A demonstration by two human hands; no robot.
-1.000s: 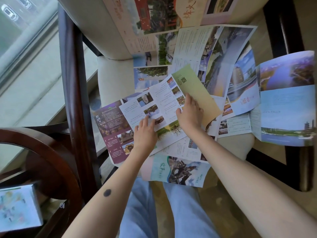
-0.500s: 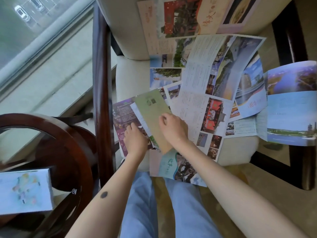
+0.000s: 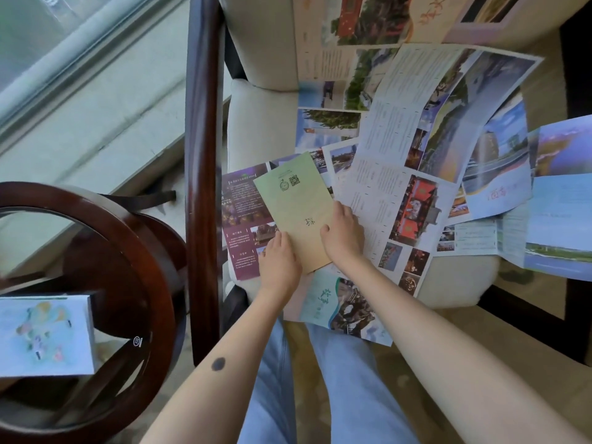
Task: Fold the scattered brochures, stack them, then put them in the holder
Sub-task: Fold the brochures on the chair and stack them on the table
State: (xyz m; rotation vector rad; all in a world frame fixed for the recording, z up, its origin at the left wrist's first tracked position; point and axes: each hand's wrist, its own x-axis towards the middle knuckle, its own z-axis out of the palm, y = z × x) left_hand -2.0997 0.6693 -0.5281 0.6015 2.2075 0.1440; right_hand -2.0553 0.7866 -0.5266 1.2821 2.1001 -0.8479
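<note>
Change: the green-and-tan folded brochure (image 3: 296, 209), which half a second ago had its panel half turned under the right hand, now lies closed as one narrow strip, and the hands have moved out to its two long edges.
View: head camera, looking down on a cream chair seat (image 3: 256, 123) covered in open leaflets.
Folded brochure: it lies slanted on the seat's near left part, QR-code end away from the person, overlapping the purple brochure (image 3: 238, 219) beneath it.
Left hand (image 3: 279, 262): it touches the strip's lower left edge with bent fingers; whether they grip under the paper cannot be told.
Right hand (image 3: 343, 236): it lies flat at the right edge, thumb on the tan face and fingers reaching past it onto the white leaflet with a red building (image 3: 400, 203).
Other brochures: a teal one (image 3: 339, 310) hangs over the seat's front edge above the jeans (image 3: 278, 379); a blue landscape one (image 3: 563, 203) drapes over the far right.
Left side: a dark wooden armrest (image 3: 201, 155), then a round wood-rimmed glass table (image 3: 105, 238) carrying a pale printed box (image 3: 45, 334).
</note>
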